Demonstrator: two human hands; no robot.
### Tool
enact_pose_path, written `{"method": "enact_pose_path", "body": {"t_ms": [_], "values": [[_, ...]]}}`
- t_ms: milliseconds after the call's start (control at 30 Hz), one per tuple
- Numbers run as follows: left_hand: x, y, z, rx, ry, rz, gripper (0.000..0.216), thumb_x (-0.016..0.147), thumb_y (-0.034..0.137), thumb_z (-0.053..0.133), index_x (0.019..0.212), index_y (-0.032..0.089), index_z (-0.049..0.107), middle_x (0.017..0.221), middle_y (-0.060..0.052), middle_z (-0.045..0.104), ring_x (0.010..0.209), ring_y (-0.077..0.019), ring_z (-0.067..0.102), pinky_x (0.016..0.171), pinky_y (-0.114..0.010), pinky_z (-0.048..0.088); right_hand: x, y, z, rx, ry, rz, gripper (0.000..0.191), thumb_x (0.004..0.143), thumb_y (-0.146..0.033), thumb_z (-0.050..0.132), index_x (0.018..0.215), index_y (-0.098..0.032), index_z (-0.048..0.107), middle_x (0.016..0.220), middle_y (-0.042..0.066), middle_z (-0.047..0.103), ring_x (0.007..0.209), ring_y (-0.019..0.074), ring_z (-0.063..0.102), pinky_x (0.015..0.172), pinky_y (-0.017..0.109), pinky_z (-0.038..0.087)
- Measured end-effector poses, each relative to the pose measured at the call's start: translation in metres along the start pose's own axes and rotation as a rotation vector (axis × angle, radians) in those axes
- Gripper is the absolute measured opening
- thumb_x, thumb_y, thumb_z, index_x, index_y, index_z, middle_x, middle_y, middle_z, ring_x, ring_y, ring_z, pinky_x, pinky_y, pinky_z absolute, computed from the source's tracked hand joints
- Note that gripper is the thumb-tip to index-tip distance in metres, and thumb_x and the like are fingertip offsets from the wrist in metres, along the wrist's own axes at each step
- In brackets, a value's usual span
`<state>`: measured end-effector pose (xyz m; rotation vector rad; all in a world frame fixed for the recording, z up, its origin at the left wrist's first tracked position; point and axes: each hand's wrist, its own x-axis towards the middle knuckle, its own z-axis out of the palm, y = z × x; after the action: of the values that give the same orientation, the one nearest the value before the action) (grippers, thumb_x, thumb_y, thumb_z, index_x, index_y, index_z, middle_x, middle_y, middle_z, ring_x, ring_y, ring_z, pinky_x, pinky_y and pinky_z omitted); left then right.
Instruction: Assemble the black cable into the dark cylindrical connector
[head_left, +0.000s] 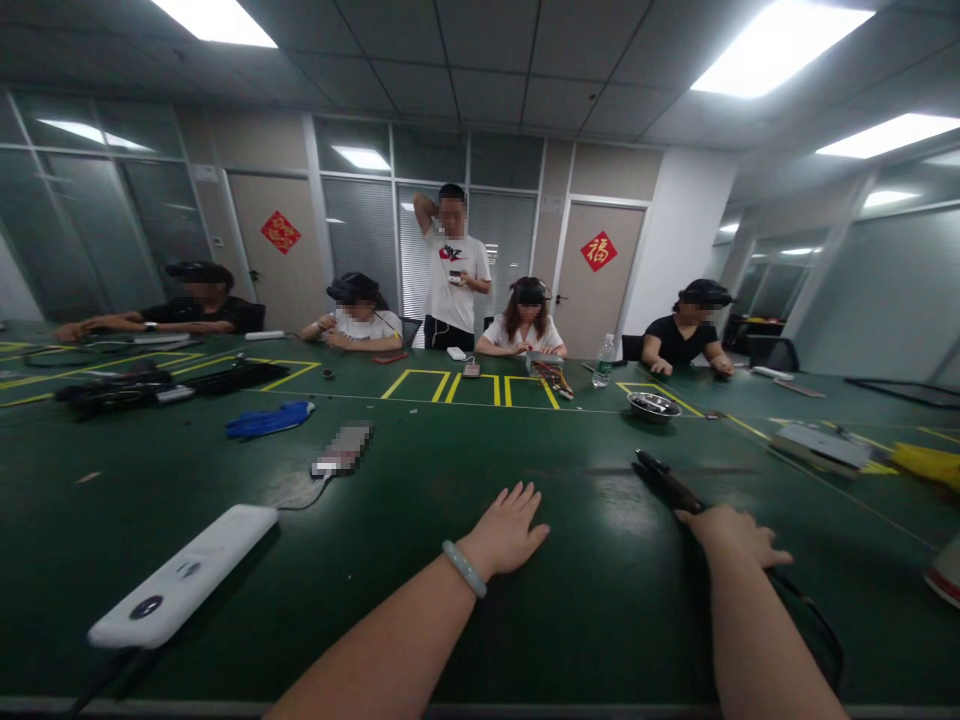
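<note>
My left hand (pixel 504 530) lies palm down on the green tabletop, fingers stretched out and holding nothing. A pale green bangle (pixel 465 570) circles that wrist. To the right, my right hand (pixel 735 537) rests over a dark, pen-shaped tool that looks like an electric screwdriver (pixel 671 483). Its thumb is on the tool's left side, and the fingers that show are spread to the right, not wrapped round it. The tool's tip points away from me, its rear part is hidden under the hand, and a black cord (pixel 825 620) runs back toward the table edge.
On the left lie a white power strip (pixel 187 575), a phone (pixel 343 450), a blue glove (pixel 270 420) and black gear (pixel 112 390). Farther off are a metal bowl (pixel 654 406), a water bottle (pixel 603 362) and a grey box (pixel 821 448). Several people sit opposite; one stands.
</note>
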<state>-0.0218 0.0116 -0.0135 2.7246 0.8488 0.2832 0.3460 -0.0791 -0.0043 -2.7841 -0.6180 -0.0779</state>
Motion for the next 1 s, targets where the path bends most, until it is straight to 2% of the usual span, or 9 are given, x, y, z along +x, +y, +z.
{"method": "enact_pose_path", "body": {"t_ms": [100,267,367,500,600,700,833,1000], "values": [[0.001,-0.002,0.002,0.000,0.000,0.005,0.067,0.095,0.058,0.015,0.148,0.018,0.020,0.154,-0.006,0.016,0.143,-0.0234,0.010,0.115,-0.046,0.015,0.004,0.004,0.000,0.071,-0.038,0.014,0.052,0.073,-0.050,0.059,0.110,-0.014,0.064,0.113,0.027,0.057,0.111,0.0469,0.046,0.078,0.061,0.034],[0.000,-0.003,0.002,0.002,0.013,0.016,0.067,0.095,0.058,0.016,0.149,0.019,0.016,0.155,-0.006,0.014,0.143,-0.0236,0.008,0.115,-0.046,0.016,-0.007,0.000,-0.004,0.093,0.001,-0.044,0.045,0.075,-0.051,0.055,0.103,-0.018,0.067,0.109,0.023,0.060,0.106,0.0463,0.050,0.076,0.062,0.037],[-0.003,0.003,-0.006,0.016,0.034,0.021,0.067,0.094,0.057,0.022,0.150,0.020,0.013,0.155,-0.006,0.010,0.143,-0.0247,0.006,0.114,-0.047,0.017,-0.029,-0.018,-0.010,0.085,0.017,-0.208,0.045,0.079,-0.053,0.050,0.106,-0.021,0.066,0.108,0.020,0.061,0.101,0.0417,0.054,0.073,0.058,0.041],[-0.005,0.018,-0.022,0.074,0.207,0.069,0.066,0.095,0.054,0.026,0.150,0.023,0.005,0.156,-0.003,0.004,0.143,-0.0238,0.000,0.115,-0.048,0.013,-0.075,-0.056,-0.015,0.104,0.089,-0.550,0.040,0.083,-0.049,0.049,0.112,-0.025,0.062,0.111,0.013,0.062,0.100,0.0329,0.055,0.075,0.046,0.044],[-0.006,0.029,-0.032,0.103,0.346,0.103,0.061,0.098,0.048,0.023,0.150,0.023,0.006,0.156,-0.003,0.005,0.143,-0.0220,-0.001,0.116,-0.047,0.010,-0.116,-0.084,-0.014,0.147,0.133,-0.806,0.033,0.084,-0.037,0.052,0.114,-0.026,0.059,0.112,0.008,0.062,0.102,0.0285,0.053,0.082,0.041,0.040],[-0.008,0.036,-0.037,0.122,0.406,0.146,0.056,0.099,0.044,0.024,0.149,0.024,0.012,0.156,-0.002,0.010,0.143,-0.0198,0.001,0.117,-0.044,0.009,-0.154,-0.102,-0.008,0.183,0.098,-1.018,0.035,0.082,-0.021,0.051,0.117,-0.025,0.057,0.114,0.006,0.061,0.104,0.0251,0.051,0.088,0.039,0.036],[-0.009,0.038,-0.037,0.125,0.426,0.164,0.051,0.100,0.040,0.022,0.148,0.025,0.019,0.155,0.000,0.017,0.143,-0.0173,0.006,0.117,-0.041,0.010,-0.185,-0.112,0.002,0.204,0.036,-1.139,0.033,0.083,-0.016,0.044,0.113,-0.022,0.058,0.118,0.009,0.059,0.106,0.0250,0.049,0.090,0.038,0.032],[-0.004,0.032,-0.030,0.087,0.406,0.146,0.049,0.100,0.040,0.018,0.147,0.025,0.024,0.152,-0.002,0.026,0.141,-0.0190,0.017,0.116,-0.044,0.014,-0.191,-0.116,0.014,0.211,0.012,-1.137,0.038,0.084,-0.016,0.042,0.120,-0.019,0.054,0.123,0.011,0.057,0.111,0.0267,0.048,0.095,0.041,0.031]]}}
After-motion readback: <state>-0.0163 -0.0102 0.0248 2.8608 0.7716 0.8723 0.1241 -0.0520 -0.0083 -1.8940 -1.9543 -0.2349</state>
